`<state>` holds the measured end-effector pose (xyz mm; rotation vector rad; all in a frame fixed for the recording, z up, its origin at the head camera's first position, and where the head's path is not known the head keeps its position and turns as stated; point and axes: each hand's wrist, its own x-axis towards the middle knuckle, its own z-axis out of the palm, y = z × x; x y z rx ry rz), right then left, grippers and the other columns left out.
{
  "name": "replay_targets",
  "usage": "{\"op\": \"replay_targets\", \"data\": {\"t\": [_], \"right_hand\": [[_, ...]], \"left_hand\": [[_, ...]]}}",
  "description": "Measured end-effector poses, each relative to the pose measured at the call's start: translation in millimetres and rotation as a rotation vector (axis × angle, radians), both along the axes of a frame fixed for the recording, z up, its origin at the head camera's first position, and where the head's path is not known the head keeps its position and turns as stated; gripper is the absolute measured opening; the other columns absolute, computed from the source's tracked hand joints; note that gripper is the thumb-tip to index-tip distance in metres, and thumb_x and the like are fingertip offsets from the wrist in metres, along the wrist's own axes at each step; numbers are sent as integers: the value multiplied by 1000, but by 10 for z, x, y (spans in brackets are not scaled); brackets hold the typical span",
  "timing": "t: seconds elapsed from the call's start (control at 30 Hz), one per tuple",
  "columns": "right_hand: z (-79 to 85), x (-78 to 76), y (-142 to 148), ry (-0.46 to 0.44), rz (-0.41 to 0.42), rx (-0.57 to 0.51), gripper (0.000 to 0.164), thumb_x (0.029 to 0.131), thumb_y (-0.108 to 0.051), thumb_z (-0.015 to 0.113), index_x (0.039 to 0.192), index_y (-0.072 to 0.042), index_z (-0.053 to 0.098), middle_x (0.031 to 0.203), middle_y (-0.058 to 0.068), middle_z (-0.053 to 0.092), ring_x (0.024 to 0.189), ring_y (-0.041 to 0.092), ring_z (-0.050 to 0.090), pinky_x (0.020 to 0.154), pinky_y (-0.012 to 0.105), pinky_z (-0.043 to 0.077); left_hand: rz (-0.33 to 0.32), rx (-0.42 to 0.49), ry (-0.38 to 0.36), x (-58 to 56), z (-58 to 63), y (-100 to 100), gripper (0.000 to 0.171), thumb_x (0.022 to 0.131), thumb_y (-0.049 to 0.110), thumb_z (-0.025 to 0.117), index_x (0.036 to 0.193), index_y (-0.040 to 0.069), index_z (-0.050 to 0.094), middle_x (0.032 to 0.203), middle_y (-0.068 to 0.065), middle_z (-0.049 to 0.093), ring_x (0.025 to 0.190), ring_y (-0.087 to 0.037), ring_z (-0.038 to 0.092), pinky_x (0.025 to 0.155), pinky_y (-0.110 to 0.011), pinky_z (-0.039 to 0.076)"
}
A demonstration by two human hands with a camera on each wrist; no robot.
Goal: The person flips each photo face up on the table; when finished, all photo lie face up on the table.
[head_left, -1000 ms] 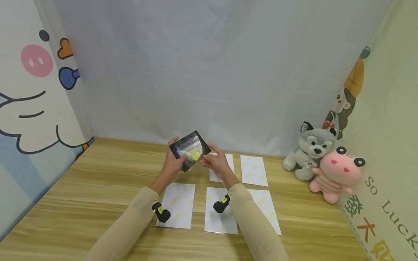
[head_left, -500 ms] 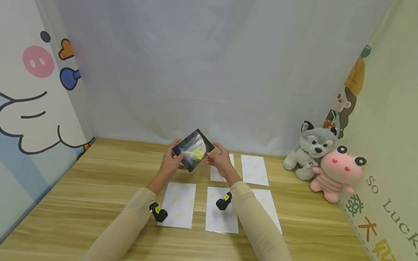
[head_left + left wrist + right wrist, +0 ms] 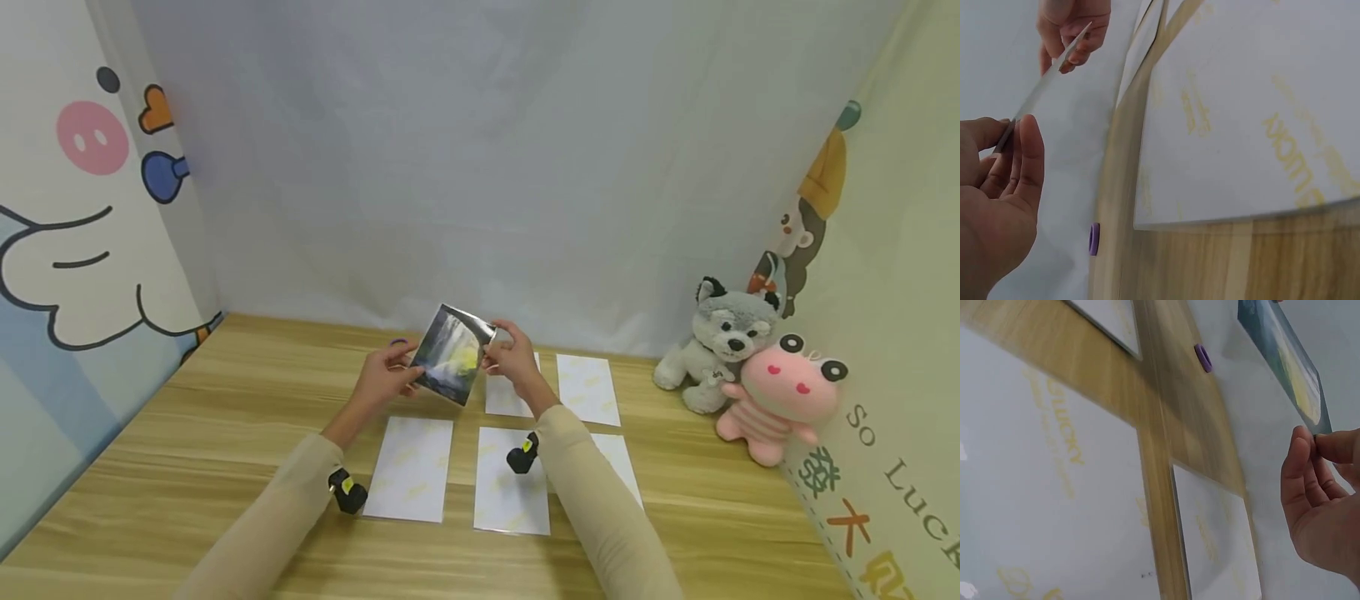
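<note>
A glossy photo print (image 3: pixel 450 354) with a dark border and a blurry yellow-and-white picture is raised above the far part of the table. My left hand (image 3: pixel 382 379) pinches its lower left edge between thumb and fingers. At the upper right corner, my right hand (image 3: pixel 513 358) pinches it the same way. Seen nearly edge-on in the left wrist view, the print (image 3: pixel 1044 84) spans from one hand to the other. Below my arms lie several white sheets with faint yellow lettering, among them a near left sheet (image 3: pixel 408 471) and a near middle sheet (image 3: pixel 512 492).
A far right sheet (image 3: pixel 588 390) and a partly covered sheet (image 3: pixel 504 402) lie toward the back. Behind my left hand is a small purple ring (image 3: pixel 398 342). A grey plush husky (image 3: pixel 723 342) and a pink plush frog (image 3: pixel 780 400) sit at the right. A pale curtain (image 3: pixel 480 167) hangs behind.
The print has turned more upright and shifted slightly right with both hands. My left hand has slid to its lower left edge, and the purple ring has come into view.
</note>
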<state>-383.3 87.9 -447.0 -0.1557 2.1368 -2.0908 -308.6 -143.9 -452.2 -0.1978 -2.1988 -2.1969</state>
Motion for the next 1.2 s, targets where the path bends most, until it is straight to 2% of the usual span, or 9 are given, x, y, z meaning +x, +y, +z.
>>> {"op": "replay_targets", "data": {"t": [0.3, 0.53, 0.67, 0.8, 0.93, 1.1, 1.2], "right_hand": [[-40, -90, -37, 52, 73, 172, 58, 94, 8, 56, 149, 0, 40, 66, 1, 59, 54, 7, 59, 54, 21, 52], [3, -125, -60, 58, 131, 211, 63, 91, 5, 66, 148, 4, 40, 75, 4, 67, 61, 10, 64, 70, 35, 60], [-8, -158, -83, 56, 132, 235, 64, 89, 6, 68, 148, 3, 41, 84, 13, 71, 65, 12, 66, 80, 43, 61], [-62, -206, -110, 62, 108, 254, 65, 87, 7, 69, 147, 4, 43, 86, 15, 70, 64, 10, 65, 81, 43, 61], [-103, -233, -127, 63, 84, 266, 67, 86, 9, 70, 147, 5, 43, 77, 5, 65, 62, 9, 64, 77, 39, 62], [-148, -271, -140, 72, 74, 319, 66, 85, 7, 71, 146, 4, 44, 72, 4, 64, 62, 11, 64, 72, 34, 61], [-155, -293, -155, 102, 81, 432, 66, 86, 3, 73, 146, 2, 45, 76, 4, 62, 64, 12, 62, 70, 31, 58]], "left_hand": [[-92, -236, -59, -13, -78, -137, 64, 86, -6, 69, 143, -16, 40, 91, -7, 55, 70, -6, 61, 68, -24, 58], [-137, -357, -40, -17, -95, -228, 68, 86, -3, 72, 144, -17, 38, 87, -4, 54, 77, -9, 55, 67, -22, 54], [-141, -434, 21, -89, -191, -259, 65, 85, -1, 74, 138, -20, 42, 84, -7, 61, 76, -11, 52, 62, -19, 47], [-126, -508, 65, -153, -289, -239, 65, 83, -1, 77, 135, -21, 45, 82, -10, 64, 72, -10, 53, 60, -21, 46], [-106, -561, 84, -169, -300, -201, 65, 82, 1, 77, 136, -18, 47, 79, -9, 62, 68, -11, 50, 61, -24, 43], [-92, -627, 92, -187, -307, -179, 64, 81, 4, 79, 135, -17, 50, 76, -7, 61, 65, -12, 49, 62, -25, 43], [-92, -672, 68, -193, -305, -177, 64, 81, 6, 79, 134, -17, 50, 76, -6, 62, 65, -11, 49, 64, -26, 45]]}}
